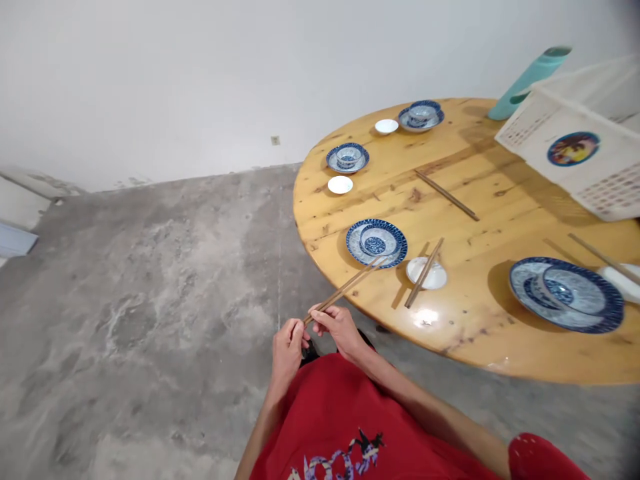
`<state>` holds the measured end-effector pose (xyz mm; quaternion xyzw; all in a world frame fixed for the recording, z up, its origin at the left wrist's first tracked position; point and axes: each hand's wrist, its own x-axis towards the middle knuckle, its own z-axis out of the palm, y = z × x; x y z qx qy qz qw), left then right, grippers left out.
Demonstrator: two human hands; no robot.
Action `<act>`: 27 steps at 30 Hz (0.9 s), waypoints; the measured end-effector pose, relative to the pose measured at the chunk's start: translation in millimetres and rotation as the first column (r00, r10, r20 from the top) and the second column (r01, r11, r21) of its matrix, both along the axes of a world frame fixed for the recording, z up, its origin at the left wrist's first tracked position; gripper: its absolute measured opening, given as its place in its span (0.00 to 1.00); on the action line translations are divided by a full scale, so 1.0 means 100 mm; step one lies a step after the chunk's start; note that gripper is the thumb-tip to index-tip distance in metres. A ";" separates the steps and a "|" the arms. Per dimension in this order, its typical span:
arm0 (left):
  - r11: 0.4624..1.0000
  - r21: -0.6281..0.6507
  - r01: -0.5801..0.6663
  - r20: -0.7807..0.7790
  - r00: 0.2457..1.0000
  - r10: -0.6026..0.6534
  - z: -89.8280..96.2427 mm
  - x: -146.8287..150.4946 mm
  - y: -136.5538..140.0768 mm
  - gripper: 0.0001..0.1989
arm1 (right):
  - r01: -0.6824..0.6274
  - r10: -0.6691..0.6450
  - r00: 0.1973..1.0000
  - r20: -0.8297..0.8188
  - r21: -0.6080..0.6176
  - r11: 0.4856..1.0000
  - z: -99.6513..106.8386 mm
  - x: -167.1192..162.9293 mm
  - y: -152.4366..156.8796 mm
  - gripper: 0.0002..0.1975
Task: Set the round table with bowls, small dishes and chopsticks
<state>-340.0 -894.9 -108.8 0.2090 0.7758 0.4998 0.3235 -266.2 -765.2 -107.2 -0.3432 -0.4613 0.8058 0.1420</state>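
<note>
In front of my body, past the table's near edge, both hands hold a pair of wooden chopsticks [345, 288]. My left hand [289, 341] is closed on their near end. Just beyond it, my right hand [336, 327] pinches the same pair between thumb and fingers. The far tips reach over the table toward a blue-and-white plate with a bowl [355, 250] on it. To the right of that plate, another pair of chopsticks [425, 272] lies across a small white dish [436, 277].
The round wooden table [380, 213] also bears a loose pair of chopsticks [447, 195], more plates with bowls, such as a large plate [517, 267], small white dishes [341, 185], a white plastic basket [575, 177] and a turquoise cylinder [530, 83]. Concrete floor [175, 300] lies left.
</note>
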 end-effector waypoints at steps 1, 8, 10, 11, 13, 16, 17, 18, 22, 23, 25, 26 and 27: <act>1.000 0.012 -0.003 0.006 1.000 0.003 -0.01 -0.06 -0.03 0.21 | 0.004 -0.004 1.000 0.010 0.007 1.000 0.00 -0.06 -0.03 0.23; 0.994 0.106 -0.036 0.116 0.993 0.024 -0.08 -0.46 -0.09 0.21 | -0.007 0.006 1.000 0.015 0.057 0.998 -0.01 -0.44 -0.10 0.23; 0.991 0.123 -0.049 0.148 0.989 0.030 -0.08 -0.60 -0.07 0.23 | -0.022 0.021 1.000 0.008 0.050 0.999 -0.02 -0.57 -0.10 0.23; 0.990 0.128 -0.052 0.159 0.987 0.031 -0.07 -0.67 -0.06 0.23 | -0.022 0.022 1.000 0.006 0.041 0.999 -0.02 -0.64 -0.08 0.23; 0.990 0.129 -0.054 0.161 0.986 0.032 -0.08 -0.83 -0.02 0.23 | 0.003 -0.003 1.000 0.003 0.007 1.000 -0.03 -0.78 0.00 0.24; 0.992 0.116 -0.045 0.134 0.991 0.029 -0.09 -1.11 0.11 0.22 | 0.103 -0.103 0.995 -0.004 -0.063 0.993 -0.07 -1.02 0.22 0.26; 0.993 0.109 -0.038 0.124 0.992 0.024 -0.10 -1.22 0.17 0.22 | 0.145 -0.146 0.989 -0.007 -0.085 0.986 -0.09 -1.11 0.32 0.27; 0.995 0.101 -0.028 0.116 0.993 0.016 -0.10 -1.34 0.25 0.22 | 0.186 -0.189 0.982 -0.012 -0.102 0.977 -0.11 -1.20 0.42 0.28; 0.997 0.055 0.061 0.100 0.993 -0.066 -0.08 -1.83 0.72 0.22 | 0.327 -0.334 0.942 -0.032 -0.128 0.936 -0.19 -1.52 0.90 0.29; 0.995 0.038 0.092 0.100 0.990 -0.095 -0.06 -1.95 0.87 0.21 | 0.361 -0.368 0.930 -0.029 -0.129 0.924 -0.21 -1.60 1.02 0.29; 0.988 0.006 0.155 0.100 0.983 -0.155 -0.02 -2.17 1.18 0.20 | 0.429 -0.434 0.901 -0.012 -0.143 0.892 -0.24 -1.73 1.25 0.28; 0.982 -0.007 0.188 0.101 0.977 -0.186 -0.01 -2.28 1.34 0.19 | 0.461 -0.466 0.885 0.002 -0.156 0.874 -0.26 -1.79 1.36 0.28; 0.976 -0.015 0.219 0.102 0.971 -0.216 0.00 -2.39 1.49 0.19 | 0.489 -0.494 0.870 0.014 -0.170 0.856 -0.27 -1.85 1.47 0.28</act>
